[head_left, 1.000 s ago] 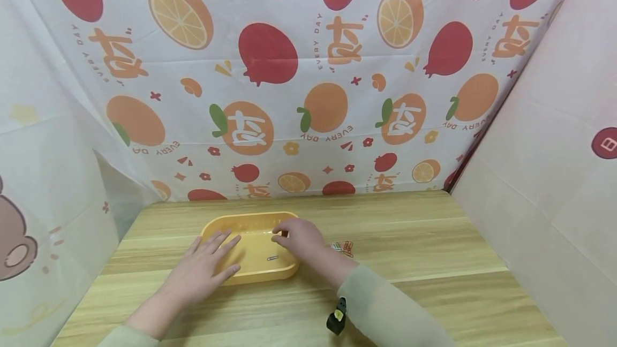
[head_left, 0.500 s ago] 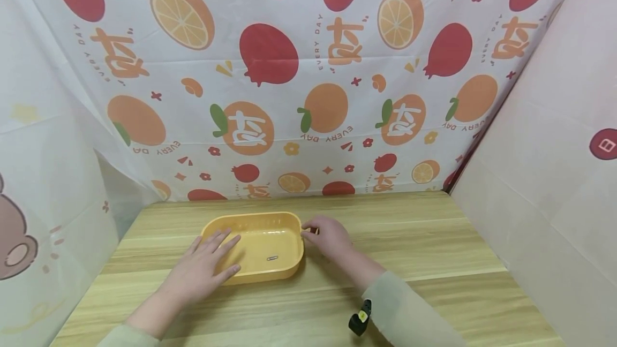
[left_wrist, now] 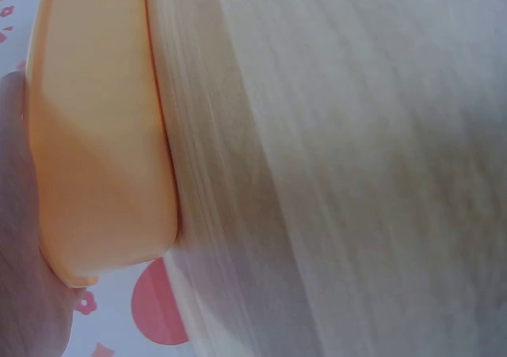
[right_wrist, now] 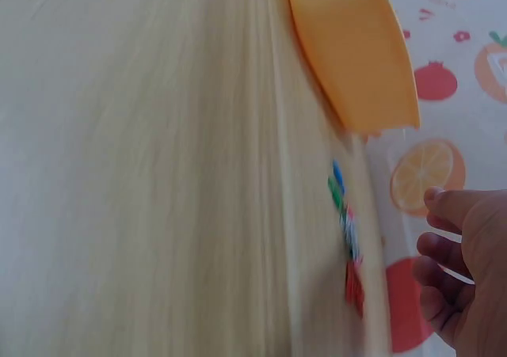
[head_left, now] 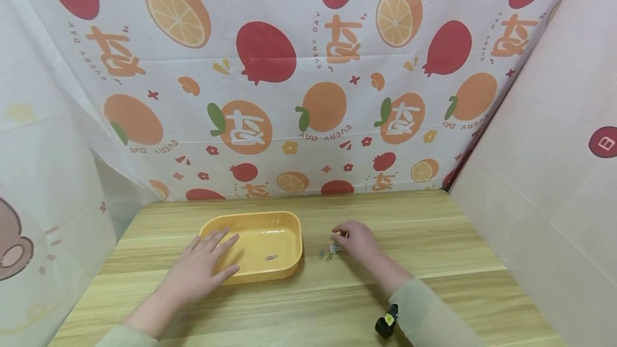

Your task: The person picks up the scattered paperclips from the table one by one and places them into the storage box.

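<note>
My left hand point(head_left: 204, 264) rests with spread fingers over the left side of a yellow plastic tray point(head_left: 284, 272). A single paper clip point(head_left: 271, 257) lies on the tray floor. To the right of the tray, my right hand point(head_left: 359, 240) hovers beside a small pile of paper clips point(head_left: 335, 248), its fingers loosely bent and nothing visible between them. The right wrist view shows blue, green, white and red clips point(right_wrist: 350, 234) strung out on the table, apart from the hand point(right_wrist: 475, 262). Part of the pile is hidden by that hand in the head view.
The wooden table point(head_left: 434, 261) ends at a fruit-printed cloth point(head_left: 318, 138) hung behind it. Pale cloth walls point(head_left: 540, 175) enclose the sides. A black strap with a yellow mark point(head_left: 387, 321) hangs near the right sleeve.
My right hand has gone from above the tray, past its right rim, to the paper clips on the table. My left hand and the tray keep their places.
</note>
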The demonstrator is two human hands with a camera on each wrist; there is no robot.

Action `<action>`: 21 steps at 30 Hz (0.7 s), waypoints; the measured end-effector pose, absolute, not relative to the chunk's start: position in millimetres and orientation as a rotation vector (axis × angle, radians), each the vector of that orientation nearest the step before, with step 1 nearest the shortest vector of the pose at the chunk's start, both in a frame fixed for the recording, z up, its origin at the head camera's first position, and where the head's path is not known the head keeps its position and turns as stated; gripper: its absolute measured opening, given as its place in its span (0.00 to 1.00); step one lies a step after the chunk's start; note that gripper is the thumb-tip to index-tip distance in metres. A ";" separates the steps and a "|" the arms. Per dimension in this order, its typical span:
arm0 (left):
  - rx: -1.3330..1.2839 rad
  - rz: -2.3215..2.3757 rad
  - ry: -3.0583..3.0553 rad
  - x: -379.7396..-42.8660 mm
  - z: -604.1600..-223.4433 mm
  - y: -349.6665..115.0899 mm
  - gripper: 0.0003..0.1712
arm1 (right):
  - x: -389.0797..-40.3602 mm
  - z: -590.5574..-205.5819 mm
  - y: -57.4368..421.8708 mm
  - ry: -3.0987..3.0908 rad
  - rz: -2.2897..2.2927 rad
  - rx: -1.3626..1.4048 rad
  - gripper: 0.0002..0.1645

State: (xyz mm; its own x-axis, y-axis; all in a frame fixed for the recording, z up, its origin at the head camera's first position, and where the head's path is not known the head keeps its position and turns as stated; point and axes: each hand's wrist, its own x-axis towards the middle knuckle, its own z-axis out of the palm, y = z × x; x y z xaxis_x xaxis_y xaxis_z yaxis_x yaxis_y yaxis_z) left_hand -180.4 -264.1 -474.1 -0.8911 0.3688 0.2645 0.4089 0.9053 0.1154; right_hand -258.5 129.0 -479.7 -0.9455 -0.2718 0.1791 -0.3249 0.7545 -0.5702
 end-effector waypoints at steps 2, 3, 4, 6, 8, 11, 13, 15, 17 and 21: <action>-0.589 -0.245 -2.828 -180.7 -474.3 -264.5 0.40 | -259.5 -484.2 137.5 -2.884 0.963 0.436 0.13; -0.592 -0.245 -2.825 -180.8 -474.2 -264.5 0.40 | -260.4 -486.7 141.4 -2.890 0.960 0.413 0.13; -0.593 -0.246 -2.824 -180.9 -474.1 -264.7 0.40 | -260.8 -488.7 145.2 -2.895 0.962 0.392 0.13; -0.596 -0.247 -2.821 -181.2 -474.1 -264.8 0.40 | -260.8 -491.7 151.8 -2.907 0.965 0.346 0.13; -0.597 -0.253 -2.815 -180.7 -473.7 -264.6 0.40 | -259.8 -492.6 157.7 -2.902 1.002 0.325 0.13; -0.598 -0.266 -2.812 -179.4 -473.0 -264.2 0.40 | -258.3 -492.8 164.1 -2.898 1.007 0.320 0.14; -0.598 -0.274 -2.813 -178.5 -472.5 -264.0 0.40 | -257.9 -492.5 166.9 -2.900 0.987 0.323 0.14; -0.599 -0.277 -2.816 -178.1 -472.2 -263.8 0.39 | -258.0 -492.7 169.1 -2.907 0.955 0.335 0.14; -0.597 -0.276 -2.816 -177.9 -472.2 -263.6 0.39 | -258.4 -493.6 170.7 -2.918 0.941 0.348 0.14; -0.597 -0.286 -2.814 -178.5 -473.0 -263.5 0.40 | -259.7 -497.7 173.0 -2.952 0.880 0.393 0.12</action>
